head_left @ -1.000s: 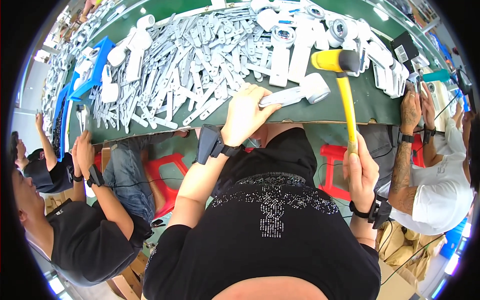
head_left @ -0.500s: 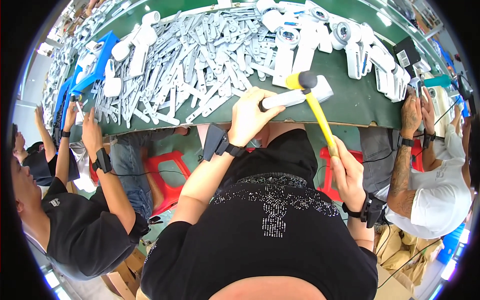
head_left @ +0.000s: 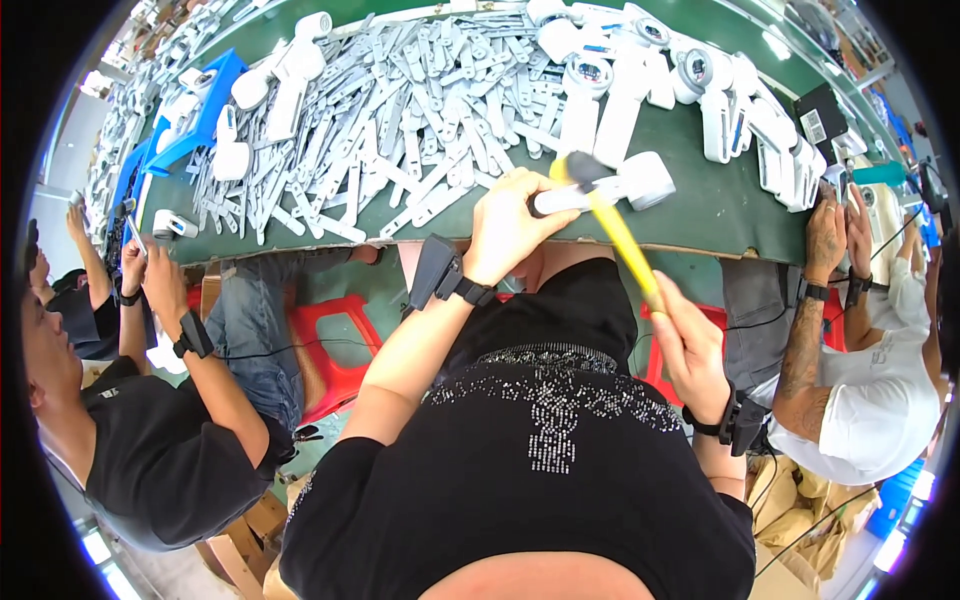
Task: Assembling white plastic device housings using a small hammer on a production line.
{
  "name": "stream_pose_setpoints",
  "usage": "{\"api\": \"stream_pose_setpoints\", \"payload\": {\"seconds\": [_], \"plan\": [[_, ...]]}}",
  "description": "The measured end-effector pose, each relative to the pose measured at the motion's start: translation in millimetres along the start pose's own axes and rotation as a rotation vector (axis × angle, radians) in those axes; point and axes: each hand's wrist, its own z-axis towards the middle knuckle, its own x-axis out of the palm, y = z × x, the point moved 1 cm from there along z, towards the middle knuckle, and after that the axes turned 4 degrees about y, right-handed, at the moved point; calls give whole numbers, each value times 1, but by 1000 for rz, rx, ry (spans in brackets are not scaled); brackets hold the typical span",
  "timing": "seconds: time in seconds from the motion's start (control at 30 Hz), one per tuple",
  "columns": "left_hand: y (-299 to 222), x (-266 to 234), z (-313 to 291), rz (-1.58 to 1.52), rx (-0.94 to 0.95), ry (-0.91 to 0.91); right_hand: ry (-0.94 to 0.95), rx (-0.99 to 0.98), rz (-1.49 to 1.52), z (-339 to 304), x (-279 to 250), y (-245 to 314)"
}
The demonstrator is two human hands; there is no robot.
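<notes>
My left hand (head_left: 515, 225) grips the grey-white handle end of a white handheld device with a rounded head (head_left: 648, 180), held sideways just above the table's near edge. My right hand (head_left: 690, 345) is wrapped round the yellow handle of a mallet (head_left: 627, 240). The mallet's black and yellow head, a little blurred, is over the device's handle and partly covers it. Whether the two touch, I cannot tell. Beyond my hands, a large heap of grey flat strip-like parts (head_left: 400, 120) covers the table.
Several white devices (head_left: 590, 85) lie along the far right of the green table (head_left: 720, 215). A blue tray (head_left: 215, 110) stands at the left. Co-workers sit on both sides, their hands (head_left: 825, 235) at the table edge. Red stools (head_left: 335, 350) stand below.
The mallet head has shifted left along the device. The device has turned in my left hand, so its rounded head shows more clearly. The left co-worker's hands have moved left.
</notes>
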Motion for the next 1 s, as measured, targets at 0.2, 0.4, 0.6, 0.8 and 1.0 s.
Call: {"api": "stream_pose_setpoints", "payload": {"seconds": [0.2,0.4,0.6,0.8,1.0], "plan": [[6,4,0,1,8,10,91,-7,-52,4,9,-11],[1,5,4,-39,17,-47,143,29,-101,5,8,-11],[1,2,0,-33,-2,7,-2,214,-41,-17,-9,-16],[-2,2,2,-27,-4,4,-118,114,16,-15,0,-11],[1,5,-2,-9,-48,9,-27,103,114,-9,9,-8]]}}
